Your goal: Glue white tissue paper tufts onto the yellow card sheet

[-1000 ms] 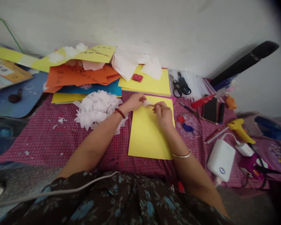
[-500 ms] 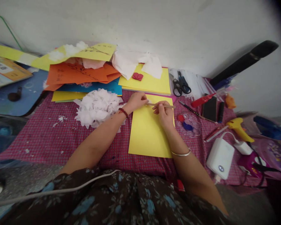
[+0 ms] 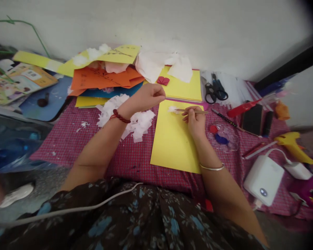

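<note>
At frame centre, a thin stick [image 3: 195,111] is clamped in the right hand [image 3: 196,122], its tip on a white tissue piece [image 3: 172,109] on the yellow sheet [image 3: 173,146]. The left hand [image 3: 147,96] is held curled, fingers together, above the tissue pile [image 3: 141,124].

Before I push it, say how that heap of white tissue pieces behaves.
The heap of white tissue pieces looks loose and light, so it would probably scatter, not slide. White scraps on the red checked cloth suggest bits shed easily.

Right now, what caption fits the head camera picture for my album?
Right hand holds a stick against a tissue scrap on yellow paper; left hand hovers nearby.
</note>
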`<state>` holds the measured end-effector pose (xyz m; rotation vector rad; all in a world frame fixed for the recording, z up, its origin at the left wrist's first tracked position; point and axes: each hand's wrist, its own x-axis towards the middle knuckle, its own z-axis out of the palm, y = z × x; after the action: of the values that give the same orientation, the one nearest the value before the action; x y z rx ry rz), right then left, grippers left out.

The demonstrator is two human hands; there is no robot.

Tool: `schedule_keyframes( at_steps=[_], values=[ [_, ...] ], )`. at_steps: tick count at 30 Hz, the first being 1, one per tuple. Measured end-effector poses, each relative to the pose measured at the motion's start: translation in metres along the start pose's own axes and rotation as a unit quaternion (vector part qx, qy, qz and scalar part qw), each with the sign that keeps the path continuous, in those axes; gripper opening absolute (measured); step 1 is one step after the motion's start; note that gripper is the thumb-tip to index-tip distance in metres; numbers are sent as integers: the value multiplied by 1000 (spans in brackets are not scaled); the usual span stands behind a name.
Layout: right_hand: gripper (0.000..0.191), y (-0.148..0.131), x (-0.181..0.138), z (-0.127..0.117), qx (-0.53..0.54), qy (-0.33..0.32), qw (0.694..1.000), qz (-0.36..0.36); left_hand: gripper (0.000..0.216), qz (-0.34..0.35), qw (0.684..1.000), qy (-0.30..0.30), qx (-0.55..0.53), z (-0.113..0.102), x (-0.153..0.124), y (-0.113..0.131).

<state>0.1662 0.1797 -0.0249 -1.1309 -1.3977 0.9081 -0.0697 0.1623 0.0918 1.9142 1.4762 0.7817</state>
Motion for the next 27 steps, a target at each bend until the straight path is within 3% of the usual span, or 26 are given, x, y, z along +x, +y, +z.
schedule_keyframes(
  at_steps=[3,6,13,16,20,27],
  values=[
    [36,-7,-1,-3,34,33,999,-5,9,-6,995,-68,79,-13,-31,-6],
    [34,-16,-5,-7,67,64,996,-17,10,7,981,-94,168,-8,-58,-24],
    [30,-28,-20,-12,88,42,995,-22,29,38,948,-24,316,40,-93,-43],
    [31,-29,-21,-11,90,33,995,-21,14,-7,962,1,275,45,-90,-46],
    [35,-27,-19,-10,91,26,995,-17,17,-66,985,21,158,37,-81,-53],
    [31,-24,-21,-10,102,2,995,-7,12,-110,991,69,22,23,-78,-50]
  ],
)
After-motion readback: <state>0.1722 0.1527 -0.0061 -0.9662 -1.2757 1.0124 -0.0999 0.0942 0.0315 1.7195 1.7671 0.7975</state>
